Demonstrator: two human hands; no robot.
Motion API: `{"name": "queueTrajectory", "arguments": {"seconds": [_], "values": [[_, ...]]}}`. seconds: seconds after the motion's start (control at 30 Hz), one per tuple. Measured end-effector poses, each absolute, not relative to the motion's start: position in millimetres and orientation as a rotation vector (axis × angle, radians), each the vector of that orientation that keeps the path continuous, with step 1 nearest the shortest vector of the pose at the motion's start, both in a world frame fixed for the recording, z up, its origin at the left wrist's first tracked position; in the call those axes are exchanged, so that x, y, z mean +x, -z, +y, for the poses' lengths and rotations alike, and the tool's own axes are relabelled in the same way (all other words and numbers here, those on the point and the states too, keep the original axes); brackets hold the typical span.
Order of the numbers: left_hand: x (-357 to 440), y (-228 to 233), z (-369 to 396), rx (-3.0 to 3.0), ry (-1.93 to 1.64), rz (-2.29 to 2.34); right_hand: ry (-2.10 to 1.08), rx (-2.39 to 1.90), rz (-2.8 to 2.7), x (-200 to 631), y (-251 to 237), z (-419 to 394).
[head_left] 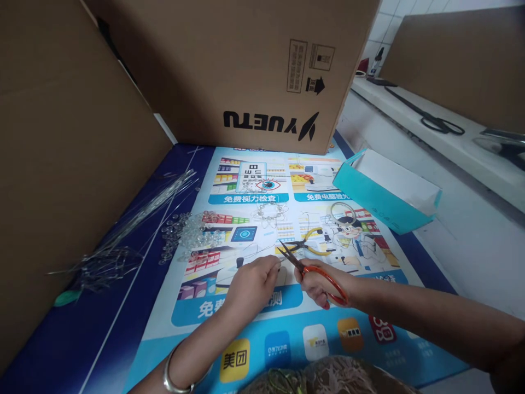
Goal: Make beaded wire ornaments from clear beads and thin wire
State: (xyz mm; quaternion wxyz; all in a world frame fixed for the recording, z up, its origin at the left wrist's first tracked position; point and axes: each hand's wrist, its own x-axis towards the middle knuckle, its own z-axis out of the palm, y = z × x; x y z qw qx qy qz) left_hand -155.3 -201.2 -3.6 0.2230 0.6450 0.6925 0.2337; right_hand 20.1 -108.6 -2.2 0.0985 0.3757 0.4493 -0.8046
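Note:
Near the middle of the table my left hand (pixel 256 279) is closed, its thumb and fingers pinched on a thin wire (pixel 284 258) that barely shows. My right hand (pixel 315 283) grips a pair of scissors (pixel 331 284) with orange handles. Their dark blades are slightly apart and point up and left, close to my left fingertips. Just beyond the blades lie yellow-handled pliers (pixel 314 243). Farther back is a ring of clear beads (pixel 269 210) with wire loops. Loose clear beads (pixel 188 235) are heaped to the left.
A bundle of thin wires (pixel 143 213) lies at the left, by a cardboard wall (pixel 53 164). Another cardboard panel (pixel 246 71) stands at the back. At the right are a roll of clear tape (pixel 343 214), a turquoise box (pixel 385 197) and a ledge with black scissors (pixel 438 125).

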Motion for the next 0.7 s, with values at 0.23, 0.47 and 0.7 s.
{"name": "queueTrajectory", "arguments": {"seconds": [0.23,0.47,0.7], "values": [[-156,5,-199,1.764,-0.66,1.905,2.44,1.188,1.092,19,4,-110],[-157,4,-198,1.739,-0.694,1.898,2.48,1.178,0.728,17,2,-100],[-156,2,-199,1.731,-0.702,1.894,2.501,1.196,1.003,19,-1,-110]]}}
